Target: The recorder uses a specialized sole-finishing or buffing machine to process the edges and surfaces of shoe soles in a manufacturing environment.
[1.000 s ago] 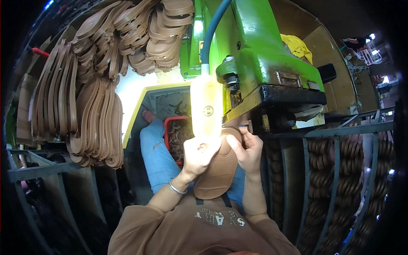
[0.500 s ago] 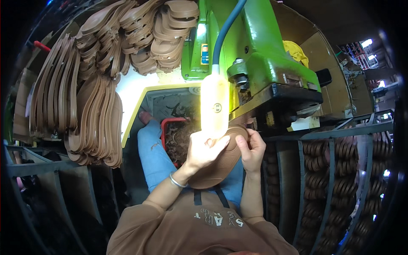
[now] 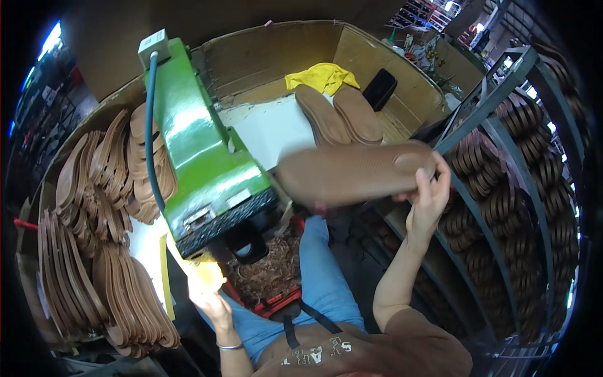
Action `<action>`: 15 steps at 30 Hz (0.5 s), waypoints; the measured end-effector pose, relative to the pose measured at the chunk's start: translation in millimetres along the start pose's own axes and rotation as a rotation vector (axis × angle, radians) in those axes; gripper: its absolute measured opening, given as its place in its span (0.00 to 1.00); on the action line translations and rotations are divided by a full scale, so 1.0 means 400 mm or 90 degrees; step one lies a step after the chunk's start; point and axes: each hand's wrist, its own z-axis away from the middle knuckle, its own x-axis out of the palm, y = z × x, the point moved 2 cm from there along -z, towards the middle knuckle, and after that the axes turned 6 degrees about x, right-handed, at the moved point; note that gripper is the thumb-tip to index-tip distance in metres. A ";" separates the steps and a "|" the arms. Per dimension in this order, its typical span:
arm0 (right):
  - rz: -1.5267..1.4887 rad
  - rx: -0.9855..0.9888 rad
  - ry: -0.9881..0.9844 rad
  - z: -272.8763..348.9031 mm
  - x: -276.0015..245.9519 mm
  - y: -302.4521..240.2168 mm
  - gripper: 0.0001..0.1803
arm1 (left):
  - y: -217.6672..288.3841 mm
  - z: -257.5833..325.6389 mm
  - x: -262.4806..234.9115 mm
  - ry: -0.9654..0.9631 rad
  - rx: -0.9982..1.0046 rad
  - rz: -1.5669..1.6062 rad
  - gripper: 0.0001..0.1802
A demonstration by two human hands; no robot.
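Right hand (image 3: 428,196): fingers pinch brown sole (image 3: 355,173) at its right end, mid frame.
Sole: looks light, bendy; hold at ends.
Left hand (image 3: 210,300): lower left, washed out in glare, can't tell grip.
Green machine (image 3: 201,157): upper left.

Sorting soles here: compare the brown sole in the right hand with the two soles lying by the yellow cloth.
The held sole is up in the air, pinched at one end by the right hand, lying crosswise and motion-blurred. The two soles rest flat on the bench side by side, untouched, pointing away. All are brown and similarly shaped.
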 end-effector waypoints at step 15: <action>0.028 0.171 0.035 -0.269 0.117 0.376 0.30 | 0.179 -0.470 0.113 0.042 0.449 -0.340 0.10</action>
